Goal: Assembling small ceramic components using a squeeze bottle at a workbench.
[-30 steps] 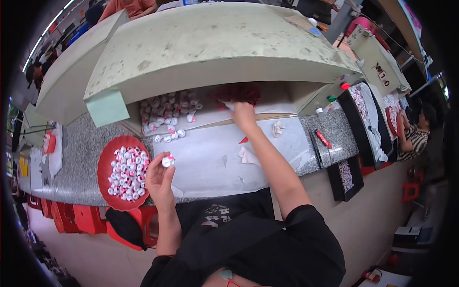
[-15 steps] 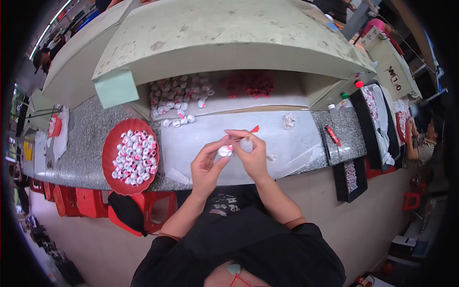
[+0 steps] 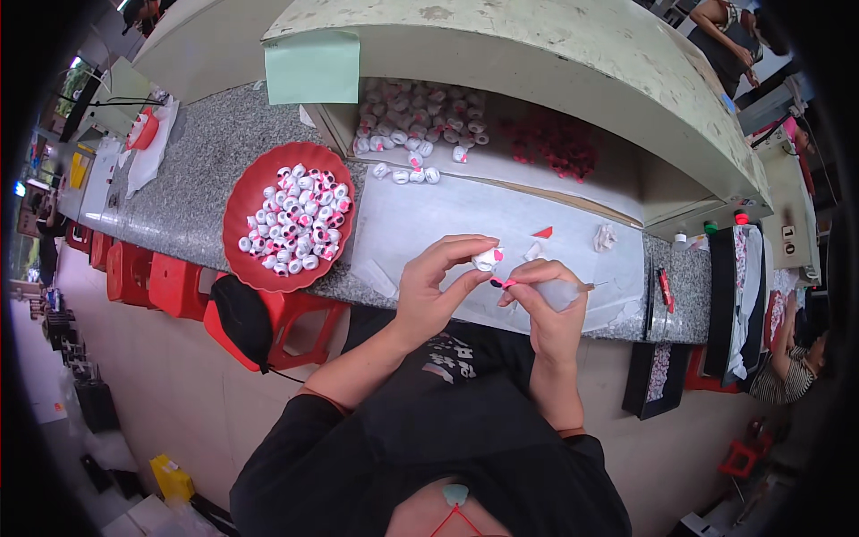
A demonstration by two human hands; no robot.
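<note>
Head view: our left hand (image 3: pixel 437 285) pinches a white bead (image 3: pixel 486 260), our right hand (image 3: pixel 548 309) a pink-and-black piece (image 3: pixel 502 284); we should hold both steady.

The left of two head-worn fisheye cameras looked steeply down from above the near edge of the speckled desk (image 3: pixel 215 125), facing a pale shelf unit (image 3: pixel 537 45) along its far edge. The left hand (image 3: pixel 428 291) and right hand (image 3: pixel 555 315) appeared close, around mid-view; the wearer's black shirt (image 3: pixel 429 438) filled the bottom, and straight edges bowed toward a dark round rim.
</note>
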